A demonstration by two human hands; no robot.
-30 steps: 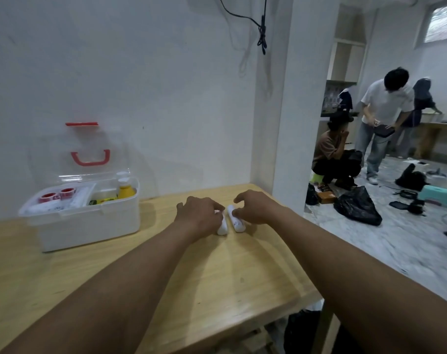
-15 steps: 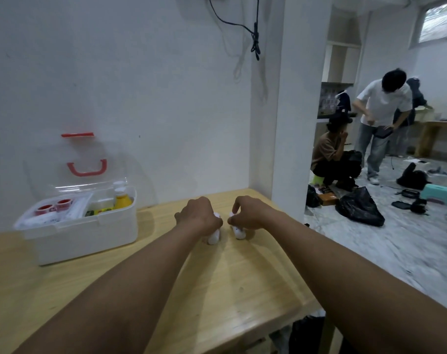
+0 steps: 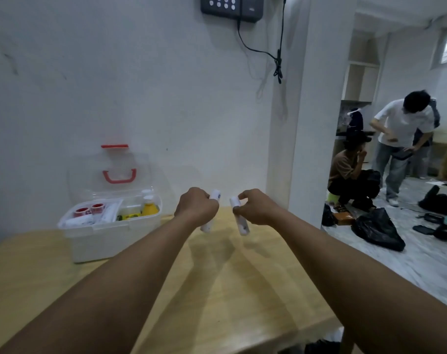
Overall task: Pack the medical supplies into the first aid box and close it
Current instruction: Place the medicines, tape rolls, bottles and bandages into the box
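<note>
Above the table (image 3: 243,290), your left hand (image 3: 196,208) and right hand (image 3: 257,209) each grip a white tube (image 3: 207,227); both remain unpacked, box (image 3: 110,232) lid open.

Bare table (image 3: 243,290) leftward — box (image 3: 110,233) mouth open, seemingly half-full

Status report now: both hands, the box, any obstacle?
Left hand and right hand each grip a white tube. First aid box open, left. Path clear.
</note>
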